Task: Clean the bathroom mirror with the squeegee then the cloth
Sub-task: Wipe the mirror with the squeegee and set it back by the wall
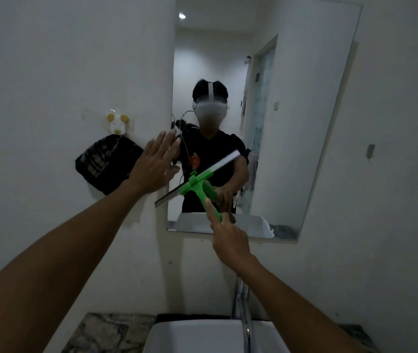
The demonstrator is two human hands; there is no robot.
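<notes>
The mirror — a tall frameless pane — hangs on the white wall. The squeegee, green-handled with a long pale blade, lies tilted across the mirror's lower left corner, one blade end past its left edge. A dark cloth hangs left of the mirror.

My white plastered wall carries everything here. At 12 to 1 o'clock, a tall frameless rectangular mirror is mounted flat on it. At 9 o'clock, a small white-and-yellow animal-shaped hook sticks to it, with a dark crumpled cloth hanging directly below. At 6 o'clock, a white ceramic basin sits on a mottled stone counter.
</notes>
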